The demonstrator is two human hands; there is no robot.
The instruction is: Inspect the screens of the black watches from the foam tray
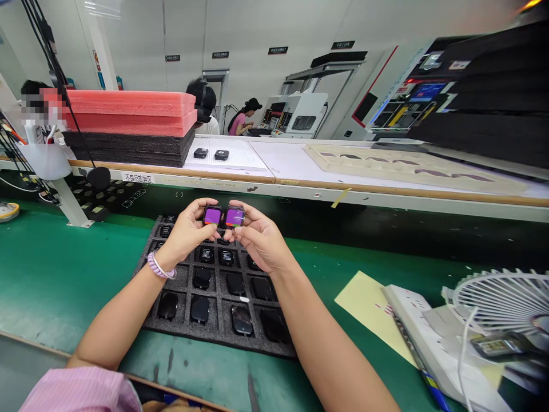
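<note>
Side by side above the foam tray, two smartwatch bodies without straps face me with lit purple screens. My left hand (pixel 191 230) is closed around the left smartwatch (pixel 213 216), its thumb at the lower edge. The right smartwatch (pixel 234 217) sits between the thumb and fingers of my right hand (pixel 260 234). Beneath both hands lies a dark grey foam tray (pixel 182 329) with square pockets. Several dark-screened watch bodies (pixel 199 309) rest in the pockets, and a few farther back show small white text. My forearms hide parts of the tray's sides.
A shelf (pixel 291 166) runs behind the tray, carrying stacked pink foam (pixel 128 106), two small black watch bodies (pixel 222 155) and a beige tray (pixel 386 163). At right are yellow paper (pixel 373 306), a power strip (pixel 429 326) and a white fan (pixel 506 297). Other people sit farther back.
</note>
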